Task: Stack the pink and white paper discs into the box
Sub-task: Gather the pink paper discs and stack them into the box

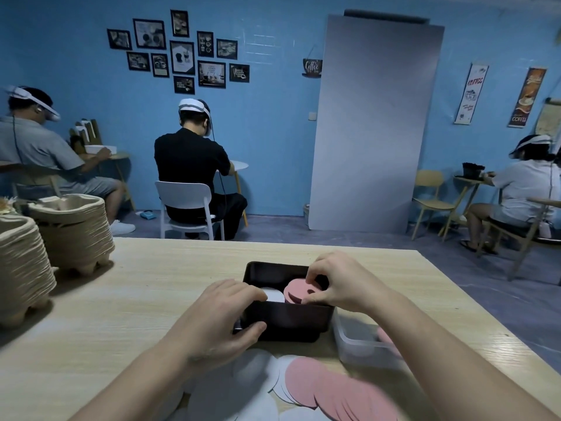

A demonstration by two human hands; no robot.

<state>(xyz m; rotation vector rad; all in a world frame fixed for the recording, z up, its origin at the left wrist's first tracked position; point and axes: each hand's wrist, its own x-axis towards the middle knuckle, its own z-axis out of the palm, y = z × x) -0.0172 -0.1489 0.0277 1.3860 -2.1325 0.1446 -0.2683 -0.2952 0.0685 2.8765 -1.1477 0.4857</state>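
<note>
A dark box (288, 319) stands on the wooden table in front of me. Inside it a pink disc stack (299, 291) lies on the right and a white disc stack (274, 294) on the left. My right hand (337, 282) reaches over the box's right rim and pinches the pink discs with thumb and fingers. My left hand (224, 314) grips the box's near left corner, thumb on the outer wall, fingers over the rim by the white discs. Loose white discs (243, 387) and pink discs (328, 387) lie spread on the table near me.
A clear plastic container (358, 341) holding pink discs sits right of the box. Two tall stacks of pulp trays (73, 232) stand at the table's left. Beyond the table's far edge, three people sit at small tables by a blue wall.
</note>
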